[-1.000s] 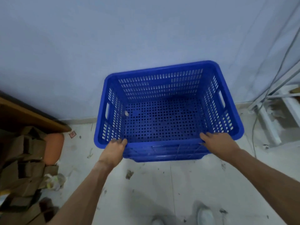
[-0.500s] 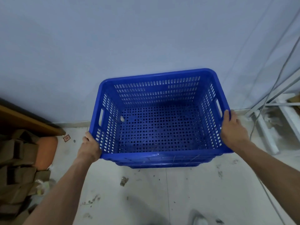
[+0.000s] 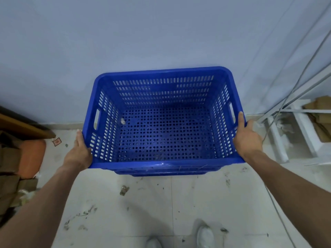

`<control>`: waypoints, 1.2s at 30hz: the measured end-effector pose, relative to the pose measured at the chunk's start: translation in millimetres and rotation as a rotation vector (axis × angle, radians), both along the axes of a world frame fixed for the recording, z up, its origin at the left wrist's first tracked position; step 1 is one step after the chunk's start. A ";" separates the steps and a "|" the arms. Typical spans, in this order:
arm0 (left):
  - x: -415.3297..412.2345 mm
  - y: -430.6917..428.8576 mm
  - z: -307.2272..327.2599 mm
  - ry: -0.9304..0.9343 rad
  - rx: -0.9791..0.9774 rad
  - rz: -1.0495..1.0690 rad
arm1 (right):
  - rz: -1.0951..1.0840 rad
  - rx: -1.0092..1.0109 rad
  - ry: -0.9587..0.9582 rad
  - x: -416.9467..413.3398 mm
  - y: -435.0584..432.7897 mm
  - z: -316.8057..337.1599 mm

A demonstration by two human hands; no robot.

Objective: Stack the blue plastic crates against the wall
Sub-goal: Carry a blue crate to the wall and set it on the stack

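A blue perforated plastic crate point(image 3: 164, 163) stands open side up with its far side against the pale wall point(image 3: 143, 33). Below its front rim the rims of other blue crates point(image 3: 166, 173) show, nested under it. My left hand point(image 3: 79, 153) grips the crate's left rim near the front corner. My right hand point(image 3: 246, 138) lies against the right rim, thumb on top beside the handle slot. A small whitish scrap point(image 3: 122, 121) sits on the crate's floor.
Cardboard pieces and an orange cushion point(image 3: 30, 158) lie at the left under a wooden board point(image 3: 23, 126). A white metal frame point(image 3: 293, 133) with a grey cable point(image 3: 293, 86) stands at the right. The tiled floor point(image 3: 161, 212) is dirty; my white shoes point(image 3: 206, 238) show at the bottom.
My hands moved from the crate's front rim out to its left and right sides. The crate sits a little lower and closer to the wall in view.
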State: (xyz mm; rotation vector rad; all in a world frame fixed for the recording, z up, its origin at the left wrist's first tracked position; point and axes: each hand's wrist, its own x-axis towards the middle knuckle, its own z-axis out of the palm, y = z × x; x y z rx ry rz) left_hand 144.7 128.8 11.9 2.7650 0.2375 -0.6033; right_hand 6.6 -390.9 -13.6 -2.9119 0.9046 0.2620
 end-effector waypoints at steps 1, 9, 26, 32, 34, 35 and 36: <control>0.1 0.8 -1.3 0.014 0.060 -0.034 | -0.001 0.009 -0.002 0.1 0.8 1.4; 12.8 7.4 -1.1 0.088 0.036 -0.051 | -0.001 0.028 -0.009 1.6 -7.9 -2.3; -7.5 12.9 -21.5 -0.107 -0.104 0.189 | -0.040 0.039 -0.086 -0.5 -15.8 -17.4; 3.4 20.0 -26.4 -0.035 -0.024 0.097 | -0.041 0.102 -0.020 3.0 -18.2 -10.2; 0.7 20.4 -27.5 0.018 0.018 0.062 | -0.016 0.159 0.070 4.1 -20.8 -0.1; -4.8 19.0 -26.6 0.026 0.045 0.027 | -0.010 0.181 0.110 3.2 -20.8 5.7; -11.5 17.5 -25.5 0.019 0.067 -0.012 | -0.007 0.189 0.142 0.5 -19.7 11.1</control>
